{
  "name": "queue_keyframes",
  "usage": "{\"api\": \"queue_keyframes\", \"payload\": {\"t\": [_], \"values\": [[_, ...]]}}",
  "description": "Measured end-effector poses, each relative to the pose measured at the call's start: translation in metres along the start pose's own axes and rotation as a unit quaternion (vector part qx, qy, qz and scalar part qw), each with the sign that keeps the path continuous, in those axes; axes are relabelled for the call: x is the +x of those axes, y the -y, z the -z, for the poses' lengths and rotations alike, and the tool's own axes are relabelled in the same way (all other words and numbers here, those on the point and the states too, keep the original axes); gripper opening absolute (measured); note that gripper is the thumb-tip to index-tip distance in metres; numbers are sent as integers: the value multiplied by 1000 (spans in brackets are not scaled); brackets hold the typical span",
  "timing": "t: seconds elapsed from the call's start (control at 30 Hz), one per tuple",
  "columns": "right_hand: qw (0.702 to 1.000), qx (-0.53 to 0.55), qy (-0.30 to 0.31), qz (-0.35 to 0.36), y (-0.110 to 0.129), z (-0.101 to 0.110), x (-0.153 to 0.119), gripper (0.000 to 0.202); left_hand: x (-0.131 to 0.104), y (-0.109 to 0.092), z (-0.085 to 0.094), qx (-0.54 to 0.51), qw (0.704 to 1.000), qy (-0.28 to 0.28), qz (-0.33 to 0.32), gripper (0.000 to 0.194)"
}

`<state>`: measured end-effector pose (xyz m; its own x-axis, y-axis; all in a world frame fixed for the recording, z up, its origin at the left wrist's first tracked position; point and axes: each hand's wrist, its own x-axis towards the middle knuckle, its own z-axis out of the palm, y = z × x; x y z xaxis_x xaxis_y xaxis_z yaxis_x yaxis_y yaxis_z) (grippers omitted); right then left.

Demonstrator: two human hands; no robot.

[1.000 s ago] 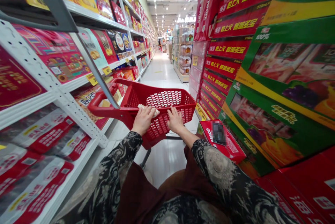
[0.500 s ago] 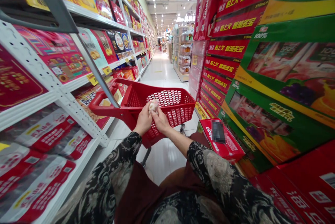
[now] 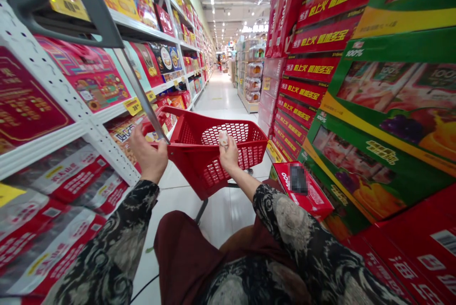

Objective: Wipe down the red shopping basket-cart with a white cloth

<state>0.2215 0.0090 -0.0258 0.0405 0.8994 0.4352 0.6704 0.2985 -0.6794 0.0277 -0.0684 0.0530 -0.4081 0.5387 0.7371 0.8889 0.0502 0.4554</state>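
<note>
Just in front of me is a red plastic shopping cart (image 3: 192, 153) with a perforated basket. My left hand (image 3: 147, 155) is at its near-left end, closed over the red rear frame by the metal pole; the fingertips are partly hidden. Pinched in the fingers of my right hand (image 3: 230, 155) is a small crumpled whitish wad (image 3: 223, 138), like a tissue or wrapper; its kind is unclear. That hand is in front of the basket's near side.
A grey handle (image 3: 71, 24) tops the cart's pole at upper left. Shelves (image 3: 96, 117) of packaged goods line the left. Red drink cartons (image 3: 306, 67) and green juice boxes (image 3: 374, 119) are stacked at right. A pixelated dark object (image 3: 298, 179) lies on a low red box (image 3: 317, 200).
My hands were together around the whitish wad. The left has moved left to the cart's rear frame; the right has kept the wad and shifted slightly right.
</note>
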Motion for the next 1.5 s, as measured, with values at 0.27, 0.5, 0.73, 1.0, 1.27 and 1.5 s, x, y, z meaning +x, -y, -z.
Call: {"api": "queue_keyframes", "payload": {"t": [0.27,0.5,0.73,1.0,1.27,1.5], "values": [[998,-12,55,2,-36,-16,14,40,10,14,-18,39,989,138,30,50],[997,-22,69,-16,-44,-8,31,38,9,-8,-23,59,984,166,21,51],[987,19,-25,156,10,11,45,52,-3,-35,-38,35,985,169,-3,50],[886,9,-174,429,143,73,105,55,-14,-59,-40,6,982,189,-4,52],[840,-131,-125,511,151,68,102,45,-13,-58,-28,11,975,220,-10,52],[804,-173,-79,564,106,53,74,39,-15,-50,-7,136,968,198,-74,54]]}}
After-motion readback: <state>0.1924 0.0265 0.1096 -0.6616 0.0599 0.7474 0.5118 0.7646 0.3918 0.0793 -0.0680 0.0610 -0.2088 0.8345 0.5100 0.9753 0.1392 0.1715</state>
